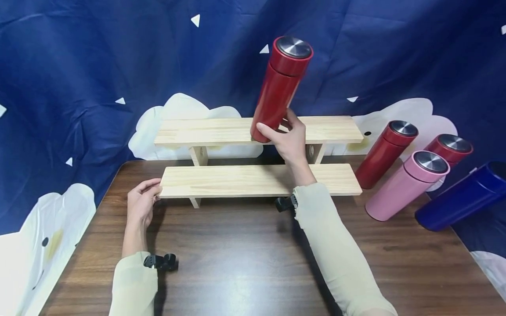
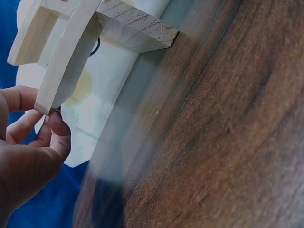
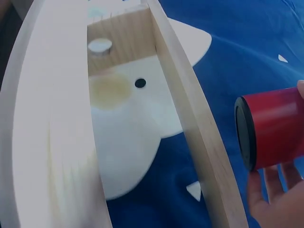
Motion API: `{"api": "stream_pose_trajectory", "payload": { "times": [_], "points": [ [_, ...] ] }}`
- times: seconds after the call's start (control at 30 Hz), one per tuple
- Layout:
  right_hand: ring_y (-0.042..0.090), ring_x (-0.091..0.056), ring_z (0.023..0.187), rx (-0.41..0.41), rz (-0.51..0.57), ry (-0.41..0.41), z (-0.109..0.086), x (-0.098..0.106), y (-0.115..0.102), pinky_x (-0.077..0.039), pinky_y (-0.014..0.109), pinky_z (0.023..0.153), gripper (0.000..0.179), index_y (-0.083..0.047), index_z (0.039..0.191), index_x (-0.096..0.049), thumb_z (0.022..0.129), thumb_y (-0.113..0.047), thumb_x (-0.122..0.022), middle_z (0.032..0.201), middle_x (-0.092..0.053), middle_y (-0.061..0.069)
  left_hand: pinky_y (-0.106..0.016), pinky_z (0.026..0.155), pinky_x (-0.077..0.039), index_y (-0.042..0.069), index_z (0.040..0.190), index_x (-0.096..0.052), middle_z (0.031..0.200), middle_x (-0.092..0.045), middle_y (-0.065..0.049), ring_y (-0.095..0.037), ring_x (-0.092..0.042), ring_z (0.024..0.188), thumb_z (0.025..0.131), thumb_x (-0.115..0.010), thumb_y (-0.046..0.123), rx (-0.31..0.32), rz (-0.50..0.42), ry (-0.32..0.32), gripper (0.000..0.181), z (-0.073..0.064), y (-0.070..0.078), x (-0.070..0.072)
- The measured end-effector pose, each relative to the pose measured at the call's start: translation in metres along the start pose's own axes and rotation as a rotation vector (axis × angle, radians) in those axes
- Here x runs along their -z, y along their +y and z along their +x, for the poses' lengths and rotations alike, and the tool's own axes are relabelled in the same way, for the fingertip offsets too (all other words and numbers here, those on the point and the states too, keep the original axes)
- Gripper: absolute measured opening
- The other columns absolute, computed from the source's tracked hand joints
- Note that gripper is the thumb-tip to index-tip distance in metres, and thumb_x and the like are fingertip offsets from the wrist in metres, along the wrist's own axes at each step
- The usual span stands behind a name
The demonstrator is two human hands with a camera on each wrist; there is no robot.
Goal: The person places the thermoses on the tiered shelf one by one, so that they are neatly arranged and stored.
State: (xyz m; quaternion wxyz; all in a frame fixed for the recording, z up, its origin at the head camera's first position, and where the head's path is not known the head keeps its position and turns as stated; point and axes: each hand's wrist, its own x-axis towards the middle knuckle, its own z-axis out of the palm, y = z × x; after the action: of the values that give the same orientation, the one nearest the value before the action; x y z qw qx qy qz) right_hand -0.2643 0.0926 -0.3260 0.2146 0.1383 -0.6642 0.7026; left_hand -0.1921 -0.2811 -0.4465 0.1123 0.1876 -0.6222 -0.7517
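Note:
My right hand (image 1: 290, 139) grips a red thermos (image 1: 280, 90) near its base. The thermos is slightly tilted and its silver-topped lid (image 1: 294, 47) is up. In the right wrist view its dark bottom (image 3: 244, 134) shows, apart from the upper board (image 3: 194, 102) of a two-step wooden shelf. With its left hand end between thumb and fingers, the shelf's lower board (image 1: 237, 181) is held by my left hand (image 1: 142, 202). The left wrist view shows those fingers (image 2: 59, 135) curled at the board's end.
To the right stand another red thermos (image 1: 385, 153), a pink thermos (image 1: 407, 186), a third red one (image 1: 450, 147) partly hidden behind it, and a blue thermos (image 1: 462, 199). A brown wooden table (image 1: 237, 259) bears them and the shelf. A blue patterned cloth (image 1: 99, 66) hangs behind.

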Motion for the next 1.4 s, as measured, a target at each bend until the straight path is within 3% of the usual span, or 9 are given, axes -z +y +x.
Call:
{"api": "stream_pose_trajectory", "payload": {
  "times": [0.33,0.77,0.93,1.4],
  "points": [
    [0.022,-0.060,0.108,-0.005,-0.028,-0.069,0.018,-0.041,0.015,-0.053,0.037,0.089,0.063,-0.010,0.136,-0.063,0.078,-0.019,-0.087,0.120,-0.067,0.008,-0.017,0.057,-0.046,0.000,0.105,-0.073,0.084,-0.070,0.001,-0.008,-0.058,0.069,0.089,-0.062,-0.013,0.017,-0.034,-0.003,0.023,0.000,0.001,0.003],
    [0.024,-0.060,0.114,-0.120,-0.085,-0.102,0.032,-0.081,0.022,-0.051,0.030,0.091,0.072,-0.011,0.143,-0.057,0.079,-0.022,-0.087,0.126,-0.066,0.007,-0.018,0.058,-0.046,-0.001,0.106,-0.073,0.084,-0.070,0.002,-0.008,-0.058,0.070,0.090,-0.064,-0.012,0.011,-0.020,-0.012,0.022,0.001,0.001,0.002],
    [0.023,-0.062,0.112,-0.178,-0.091,-0.119,0.037,-0.092,0.024,-0.052,0.029,0.090,0.079,-0.012,0.148,-0.052,0.078,-0.023,-0.088,0.130,-0.064,0.005,-0.017,0.057,-0.046,-0.001,0.105,-0.073,0.083,-0.069,0.002,-0.008,-0.057,0.069,0.089,-0.064,-0.012,0.006,-0.023,-0.003,0.021,0.001,0.001,0.001],
    [0.020,-0.063,0.106,-0.154,-0.173,-0.149,0.039,-0.102,0.026,-0.053,0.028,0.086,0.071,-0.016,0.141,-0.059,0.077,-0.026,-0.088,0.121,-0.067,0.003,-0.017,0.058,-0.046,-0.001,0.106,-0.073,0.084,-0.068,0.001,-0.008,-0.057,0.071,0.089,-0.063,-0.012,0.011,-0.013,0.003,0.023,0.000,0.000,0.001]
  ]
}}
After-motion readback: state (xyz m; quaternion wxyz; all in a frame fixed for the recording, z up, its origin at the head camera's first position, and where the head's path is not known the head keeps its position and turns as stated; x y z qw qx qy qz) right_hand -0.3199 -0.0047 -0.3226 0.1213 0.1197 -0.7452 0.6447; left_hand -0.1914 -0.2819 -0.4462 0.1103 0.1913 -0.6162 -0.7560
